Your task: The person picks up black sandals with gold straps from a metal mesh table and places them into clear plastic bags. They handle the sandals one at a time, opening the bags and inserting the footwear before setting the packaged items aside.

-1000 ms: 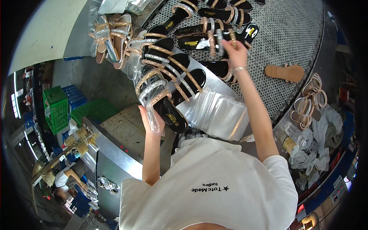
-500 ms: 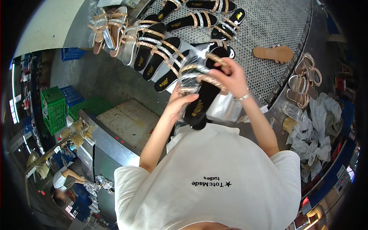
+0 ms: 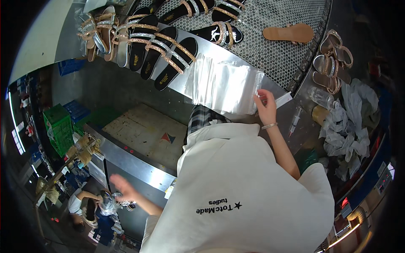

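Observation:
My right hand has its thumb and fingers pinched at the right edge of a flat stack of clear plastic bags on the metal table. Away to the lower left, my left hand is stretched out over another metal surface, blurred by motion, fingers apart and nothing visible in it. Left of the bags, a black sandal with glittery gold and silver straps lies in a row with others like it. Behind the bags rests another black strappy sandal.
A tan sole lies on the perforated mesh surface. Strappy sandals, a syringe and crumpled plastic are at the right. Green crates stand left. At lower left another person handles bagged footwear.
The sandal in clear plastic has left my hands. My left hand has swung down to the lower left; my right hand has dropped to the bags, which now show fully.

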`<state>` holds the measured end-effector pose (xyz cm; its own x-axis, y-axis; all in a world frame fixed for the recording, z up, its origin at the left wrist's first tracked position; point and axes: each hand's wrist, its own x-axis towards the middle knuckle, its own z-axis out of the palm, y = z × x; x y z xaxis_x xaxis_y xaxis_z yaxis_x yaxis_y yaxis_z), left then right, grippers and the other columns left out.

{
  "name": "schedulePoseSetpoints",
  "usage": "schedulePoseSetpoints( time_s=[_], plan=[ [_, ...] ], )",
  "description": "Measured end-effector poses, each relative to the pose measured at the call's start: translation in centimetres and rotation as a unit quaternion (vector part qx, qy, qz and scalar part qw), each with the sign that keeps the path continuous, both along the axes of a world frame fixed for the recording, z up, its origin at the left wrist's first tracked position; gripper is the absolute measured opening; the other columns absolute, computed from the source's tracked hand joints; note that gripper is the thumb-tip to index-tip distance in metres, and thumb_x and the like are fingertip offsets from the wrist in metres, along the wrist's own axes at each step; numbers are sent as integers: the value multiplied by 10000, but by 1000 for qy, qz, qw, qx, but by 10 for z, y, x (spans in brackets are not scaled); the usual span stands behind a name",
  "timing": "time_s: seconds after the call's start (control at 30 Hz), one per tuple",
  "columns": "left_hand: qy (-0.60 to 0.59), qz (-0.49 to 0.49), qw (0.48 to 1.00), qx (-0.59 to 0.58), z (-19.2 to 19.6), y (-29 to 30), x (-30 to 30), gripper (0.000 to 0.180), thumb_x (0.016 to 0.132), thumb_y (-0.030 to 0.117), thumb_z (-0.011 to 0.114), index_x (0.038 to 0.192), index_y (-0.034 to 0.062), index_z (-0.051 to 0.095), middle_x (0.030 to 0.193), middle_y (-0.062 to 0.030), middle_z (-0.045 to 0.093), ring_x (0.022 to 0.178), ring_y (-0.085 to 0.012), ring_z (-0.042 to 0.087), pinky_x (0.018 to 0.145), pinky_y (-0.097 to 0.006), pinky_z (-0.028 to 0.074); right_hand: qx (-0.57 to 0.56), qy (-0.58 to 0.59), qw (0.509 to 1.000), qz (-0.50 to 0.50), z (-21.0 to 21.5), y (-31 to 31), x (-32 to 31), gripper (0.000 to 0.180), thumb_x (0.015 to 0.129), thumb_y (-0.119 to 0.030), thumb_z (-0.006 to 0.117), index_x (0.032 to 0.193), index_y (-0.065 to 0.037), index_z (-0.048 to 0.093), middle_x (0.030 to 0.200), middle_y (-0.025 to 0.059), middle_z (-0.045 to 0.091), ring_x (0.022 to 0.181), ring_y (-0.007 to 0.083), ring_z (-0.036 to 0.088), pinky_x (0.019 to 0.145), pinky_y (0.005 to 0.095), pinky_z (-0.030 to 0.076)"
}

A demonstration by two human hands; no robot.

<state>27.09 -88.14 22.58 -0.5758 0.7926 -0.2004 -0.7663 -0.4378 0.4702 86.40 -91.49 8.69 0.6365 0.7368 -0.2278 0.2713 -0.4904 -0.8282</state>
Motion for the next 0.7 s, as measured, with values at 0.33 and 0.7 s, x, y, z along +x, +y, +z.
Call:
schedulePoseSetpoints(
  time_s=[0.33, 0.7],
  plan=[
    [691, -507, 486, 172, -144, 72, 479, 212, 720, 81, 670, 904, 31, 576, 922, -118, 571, 898, -307, 536, 803, -390, 419, -49, -55, 995, -69, -23, -11, 7, 266, 737, -150, 681, 964, -46, 588, 876, 72, 572, 786, 199, 526, 729, 316, 445],
    [662, -517, 499, 211, -195, 60, 481, 180, 757, 69, 636, 910, 42, 546, 970, -118, 510, 878, -309, 510, 747, -390, 415, -26, -32, 994, -105, -4, -25, 22, 240, 742, -129, 683, 956, -54, 604, 870, 57, 583, 755, 172, 540, 663, 300, 447]
  ],
)
